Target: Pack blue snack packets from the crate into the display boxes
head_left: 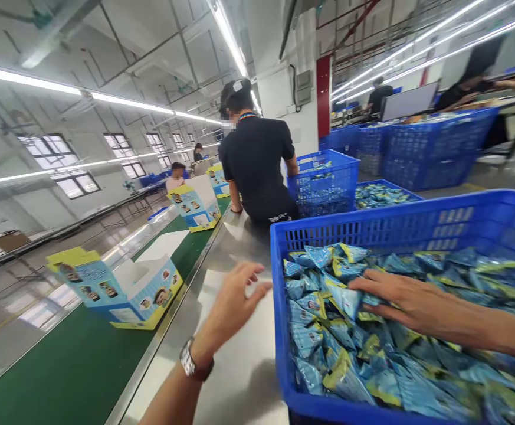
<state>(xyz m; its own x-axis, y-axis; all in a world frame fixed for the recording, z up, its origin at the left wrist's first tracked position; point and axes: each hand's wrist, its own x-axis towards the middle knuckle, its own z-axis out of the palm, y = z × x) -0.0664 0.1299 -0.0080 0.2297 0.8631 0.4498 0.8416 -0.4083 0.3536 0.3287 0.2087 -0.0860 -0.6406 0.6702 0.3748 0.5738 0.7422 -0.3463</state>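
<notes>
My left hand, a watch on its wrist, hovers over the metal worktop beside the basket. Its fingers are apart, with nothing held. My right hand reaches into a blue plastic basket filled with small blue and yellow sealed packets. The fingers of that hand are spread a little, and their tips touch a packet on top of the pile; no firm grip shows.
An open printed carton stands on the green conveyor belt, with another carton farther along. A co-worker in a dark shirt sits ahead, near a second blue basket. More blue crates are stacked at the back right.
</notes>
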